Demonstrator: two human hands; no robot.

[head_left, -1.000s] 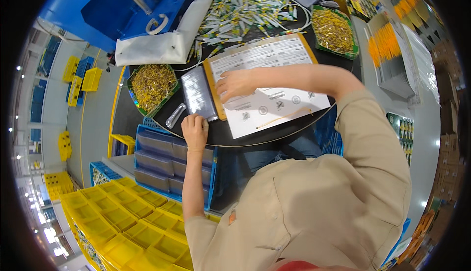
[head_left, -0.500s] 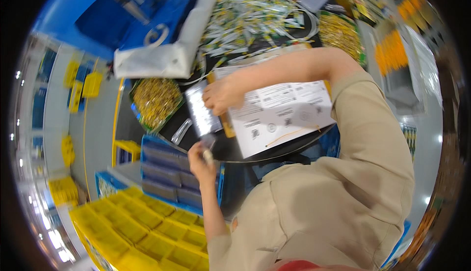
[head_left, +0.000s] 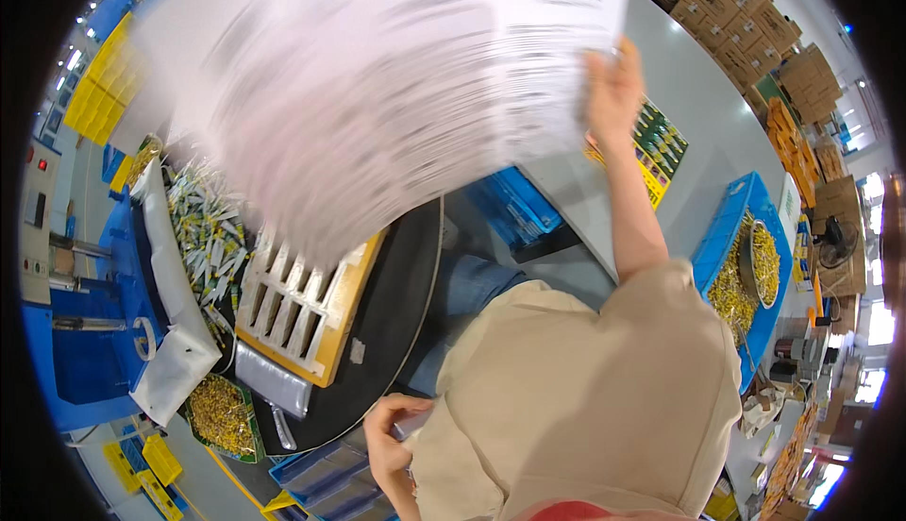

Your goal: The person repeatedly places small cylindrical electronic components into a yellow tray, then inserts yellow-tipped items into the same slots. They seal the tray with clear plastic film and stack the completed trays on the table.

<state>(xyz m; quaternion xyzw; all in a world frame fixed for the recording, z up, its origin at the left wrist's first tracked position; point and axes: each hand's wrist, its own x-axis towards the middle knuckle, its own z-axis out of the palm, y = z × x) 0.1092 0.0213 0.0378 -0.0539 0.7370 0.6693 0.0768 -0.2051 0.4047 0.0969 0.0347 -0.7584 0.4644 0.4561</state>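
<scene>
High across the top, my right hand (head_left: 615, 96) grips the edge of a large white printed sheet (head_left: 396, 77), blurred by motion. Partly under the sheet lies a yellow-edged frame (head_left: 332, 356) with a white slotted insert (head_left: 300, 299). My left hand (head_left: 389, 434) is low at the round black table's edge, close to my body. Its fingers curl round a small greyish piece (head_left: 411, 425) whose kind I cannot make out. Beside the frame lie a clear plastic-looking stack (head_left: 272, 381) and a small silvery strip (head_left: 283, 428).
A heap of slim green-and-white packets (head_left: 203, 247) lies left of the frame. Yellow bits fill a green tray (head_left: 257, 441). A blue machine (head_left: 99, 361) stands at left. To the right are a grey table (head_left: 689, 58) and a blue crate (head_left: 703, 257) holding yellow bits and a bowl.
My right hand has lifted the printed sheet off the frame and swung it up and right, uncovering the slots. The view has turned rightward. My left hand is nearer my body.
</scene>
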